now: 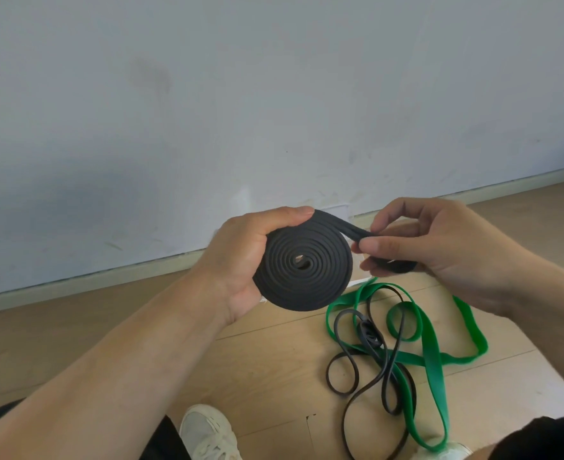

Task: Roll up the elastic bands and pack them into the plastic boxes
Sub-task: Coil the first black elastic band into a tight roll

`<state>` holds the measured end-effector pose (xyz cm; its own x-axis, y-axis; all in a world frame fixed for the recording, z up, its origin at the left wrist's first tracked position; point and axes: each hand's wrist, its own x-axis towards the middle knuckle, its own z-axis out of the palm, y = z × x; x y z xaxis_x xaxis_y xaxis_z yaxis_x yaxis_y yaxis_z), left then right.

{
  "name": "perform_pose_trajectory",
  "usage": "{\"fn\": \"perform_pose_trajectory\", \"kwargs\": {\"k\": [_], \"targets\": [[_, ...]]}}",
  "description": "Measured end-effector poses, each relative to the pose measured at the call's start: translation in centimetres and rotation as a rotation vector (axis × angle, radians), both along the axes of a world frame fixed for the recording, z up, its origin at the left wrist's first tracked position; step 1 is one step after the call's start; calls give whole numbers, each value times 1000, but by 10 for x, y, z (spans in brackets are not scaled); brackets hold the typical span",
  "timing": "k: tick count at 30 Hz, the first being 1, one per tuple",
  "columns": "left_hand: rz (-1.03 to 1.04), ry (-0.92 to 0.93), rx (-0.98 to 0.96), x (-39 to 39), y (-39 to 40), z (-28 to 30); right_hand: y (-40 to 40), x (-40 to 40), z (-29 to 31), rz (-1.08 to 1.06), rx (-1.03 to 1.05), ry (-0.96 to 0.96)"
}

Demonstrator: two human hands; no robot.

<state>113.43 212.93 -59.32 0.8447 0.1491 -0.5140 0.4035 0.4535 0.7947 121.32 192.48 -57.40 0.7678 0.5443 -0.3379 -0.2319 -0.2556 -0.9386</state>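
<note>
Your left hand (pixel 240 260) gripped the coiled black band (pixel 303 262) above the wooden floor (pixel 75 330).
Your right hand (pixel 439 250) pinched its loose tail; a green band (pixel 434 370) and thin black band (pixel 390 370) lay tangled below.

Left hand (pixel 237 260) curled, gripping; right hand (pixel 439 254) pinching; both forearms raised.

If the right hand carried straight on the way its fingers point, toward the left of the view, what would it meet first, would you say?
Most likely the rolled black band gripped by the left hand. The right hand pinches that band's loose end, and its fingers point at the coil's edge; depth is hard to judge.
</note>
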Motion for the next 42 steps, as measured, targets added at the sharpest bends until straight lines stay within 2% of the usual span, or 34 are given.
{"fn": "perform_pose_trajectory", "kwargs": {"k": [5,8,15,19,23,30,34,36,37,40,42], "targets": [[79,0,-106,-1,-8,2,6,-9,-10,-2,42,23],[94,15,-94,0,-10,1,9,-10,-12,-13,24,12],[116,-42,-84,-2,-5,5,10,-3,-17,-210,146,95],[185,-36,-227,-2,-2,1,11,-2,-18,-205,153,100],[121,-49,-345,-2,4,-2,11,-2,-18,-196,157,95],[108,-35,-273,-4,0,0,9,1,-18,-198,157,107],[96,-33,-299,-3,1,-1,8,1,-20,-206,165,118],[61,-37,-248,-3,4,-1,7,2,-19,-208,165,117],[14,-40,-163,-3,6,0,6,3,-17,-187,148,105],[-240,-60,297,-3,7,-1,4,1,-11,-23,-5,0],[-333,-61,453,-4,1,-6,5,-3,-10,50,-53,-49]]}}
